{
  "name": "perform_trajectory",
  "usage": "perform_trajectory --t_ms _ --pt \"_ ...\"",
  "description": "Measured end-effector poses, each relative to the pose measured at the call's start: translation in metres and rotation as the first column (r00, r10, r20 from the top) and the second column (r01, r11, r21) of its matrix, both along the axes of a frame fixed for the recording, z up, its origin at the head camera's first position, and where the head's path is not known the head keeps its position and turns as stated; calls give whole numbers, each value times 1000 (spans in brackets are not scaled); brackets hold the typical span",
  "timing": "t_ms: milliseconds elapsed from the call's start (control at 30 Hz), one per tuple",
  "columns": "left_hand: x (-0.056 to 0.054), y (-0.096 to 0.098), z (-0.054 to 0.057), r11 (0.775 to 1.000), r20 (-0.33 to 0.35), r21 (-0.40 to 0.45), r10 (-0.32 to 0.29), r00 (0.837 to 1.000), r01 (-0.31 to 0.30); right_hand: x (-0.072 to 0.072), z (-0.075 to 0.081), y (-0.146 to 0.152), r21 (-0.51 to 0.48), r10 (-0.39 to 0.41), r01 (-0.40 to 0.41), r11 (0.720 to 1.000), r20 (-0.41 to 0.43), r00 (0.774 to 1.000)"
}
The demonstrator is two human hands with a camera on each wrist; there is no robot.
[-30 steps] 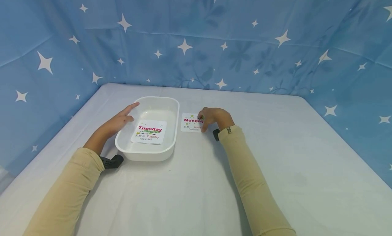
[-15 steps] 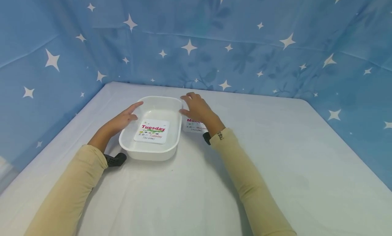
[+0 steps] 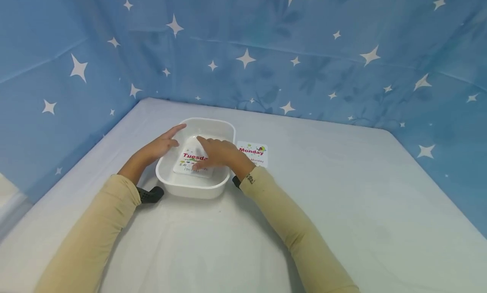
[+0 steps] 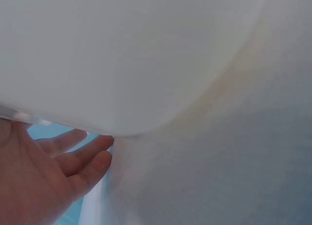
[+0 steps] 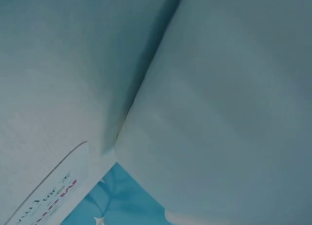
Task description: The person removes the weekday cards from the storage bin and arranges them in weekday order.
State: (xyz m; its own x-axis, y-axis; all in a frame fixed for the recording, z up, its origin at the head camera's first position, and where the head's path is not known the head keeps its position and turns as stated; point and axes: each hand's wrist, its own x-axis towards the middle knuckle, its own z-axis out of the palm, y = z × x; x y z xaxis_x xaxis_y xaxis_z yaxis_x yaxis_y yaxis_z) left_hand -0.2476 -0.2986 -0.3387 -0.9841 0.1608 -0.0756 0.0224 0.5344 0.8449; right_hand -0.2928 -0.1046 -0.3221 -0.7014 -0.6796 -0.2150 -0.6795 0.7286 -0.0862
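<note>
A white plastic basin [image 3: 194,191] stands on the table, with a Tuesday word card [image 3: 184,168] lying face up in it. My left hand [image 3: 154,149] holds the basin's left rim, thumb over the inside. In the left wrist view its fingers [image 4: 87,159] lie against the outer wall. My right hand [image 3: 218,152] reaches across the right rim over the Tuesday card, thumb and index finger spread apart, covering the card's right part. A Monday word card [image 3: 254,151] lies on the tablecloth just right of the basin, partly hidden by the right wrist. The right wrist view hides the right hand.
A white cloth [image 3: 342,200] covers the table. Blue curtains [image 3: 266,56] with white stars hang behind and along both sides. Dark wrist devices [image 3: 151,195] sit under both forearms.
My right hand has left the Monday card, moved left past the basin's right rim and come over the Tuesday card. The left hand stays on the rim; the head view has shifted slightly.
</note>
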Motion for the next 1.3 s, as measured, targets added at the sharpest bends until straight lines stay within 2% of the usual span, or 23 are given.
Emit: perform_trajectory --t_ms 133,333,500,1000,1300 --pt "-1 1 2 1000 2 -10 2 1000 -2 0 -1 0 96 -34 31 995 37 999" --pt "-1 1 1 1000 1 -7 -9 1000 9 2 -1 1 155 -23 16 988 45 999" --pt "-3 2 1 1000 1 -16 -9 1000 9 4 1 2 121 11 -13 993 14 1000" --pt "-3 3 3 999 4 -45 7 1000 -6 3 4 7 15 76 -76 997 -8 997" --pt "-2 3 1 999 27 -38 19 999 -18 0 4 7 -56 99 -105 993 -87 991"
